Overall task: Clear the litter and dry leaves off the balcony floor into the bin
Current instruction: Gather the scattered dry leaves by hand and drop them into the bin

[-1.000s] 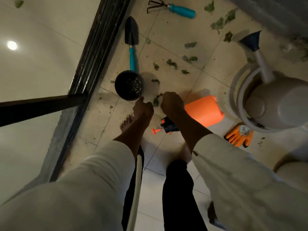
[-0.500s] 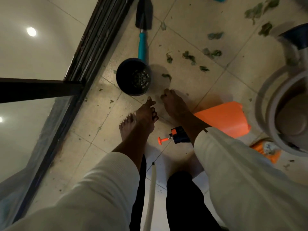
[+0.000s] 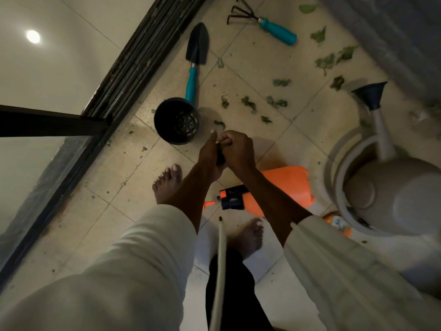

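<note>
Above the tiled balcony floor my two hands meet, just right of a small black pot [image 3: 176, 120]. My left hand [image 3: 210, 156] holds a dark wad of dry leaves [image 3: 220, 160] against its palm. Touching it, my right hand [image 3: 237, 150] has curled fingers that pinch a dark leaf scrap [image 3: 225, 144] at the top of the wad. Several green-grey dry leaves [image 3: 249, 103] lie scattered on the tiles beyond the hands, with more leaves [image 3: 330, 60] toward the far right wall. No bin shows apart from the pot.
A teal-handled trowel [image 3: 194, 68] and hand rake [image 3: 269, 26] lie on the far tiles. An orange sprayer [image 3: 286, 185] lies by my bare feet, an orange glove [image 3: 338, 223] behind it. A grey watering can [image 3: 391, 187] stands right. A sliding-door track [image 3: 133, 63] runs along the left.
Both hands have come up off the floor, where they were picking at leaves near the pot, and have closed together around the gathered leaves. The view has tilted up again.
</note>
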### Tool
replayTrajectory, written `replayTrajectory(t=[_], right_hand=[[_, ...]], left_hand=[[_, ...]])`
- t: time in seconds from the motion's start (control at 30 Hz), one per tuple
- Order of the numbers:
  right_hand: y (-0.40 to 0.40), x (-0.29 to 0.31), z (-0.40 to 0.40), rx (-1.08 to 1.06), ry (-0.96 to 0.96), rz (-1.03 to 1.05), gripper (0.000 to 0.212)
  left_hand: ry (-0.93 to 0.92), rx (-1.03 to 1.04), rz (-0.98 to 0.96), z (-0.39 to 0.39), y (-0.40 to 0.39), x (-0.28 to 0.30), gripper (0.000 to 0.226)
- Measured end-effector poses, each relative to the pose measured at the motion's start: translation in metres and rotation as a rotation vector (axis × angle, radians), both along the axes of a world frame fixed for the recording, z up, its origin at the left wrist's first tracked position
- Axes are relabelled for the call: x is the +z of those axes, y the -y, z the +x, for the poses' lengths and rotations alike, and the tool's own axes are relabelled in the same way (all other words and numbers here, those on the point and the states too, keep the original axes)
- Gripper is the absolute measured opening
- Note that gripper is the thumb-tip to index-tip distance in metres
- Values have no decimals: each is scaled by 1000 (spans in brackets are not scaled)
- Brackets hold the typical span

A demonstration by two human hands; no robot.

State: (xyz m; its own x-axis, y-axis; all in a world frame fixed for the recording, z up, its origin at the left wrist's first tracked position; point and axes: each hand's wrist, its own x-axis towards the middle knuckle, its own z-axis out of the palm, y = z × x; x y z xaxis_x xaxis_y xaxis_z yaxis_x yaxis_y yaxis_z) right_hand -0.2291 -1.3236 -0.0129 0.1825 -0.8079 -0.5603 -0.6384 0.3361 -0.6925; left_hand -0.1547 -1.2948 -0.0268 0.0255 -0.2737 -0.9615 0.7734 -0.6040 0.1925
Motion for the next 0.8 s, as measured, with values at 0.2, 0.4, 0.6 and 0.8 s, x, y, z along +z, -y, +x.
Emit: replayTrajectory(t=[0.2, 0.4, 0.6, 0.8], right_hand=[[46, 5, -9, 225, 155, 446, 15], [82, -65, 12, 388, -266, -118, 49], [81, -105, 13, 905, -442, -400, 53], [57, -111, -22, 793, -292, -537, 42]], left_hand=[[139, 104, 136, 2, 4, -8, 29], [95, 61, 45, 17, 13, -38, 34], [199, -28, 49, 23, 13, -52, 25], [201, -88, 129, 26, 15, -52, 41]])
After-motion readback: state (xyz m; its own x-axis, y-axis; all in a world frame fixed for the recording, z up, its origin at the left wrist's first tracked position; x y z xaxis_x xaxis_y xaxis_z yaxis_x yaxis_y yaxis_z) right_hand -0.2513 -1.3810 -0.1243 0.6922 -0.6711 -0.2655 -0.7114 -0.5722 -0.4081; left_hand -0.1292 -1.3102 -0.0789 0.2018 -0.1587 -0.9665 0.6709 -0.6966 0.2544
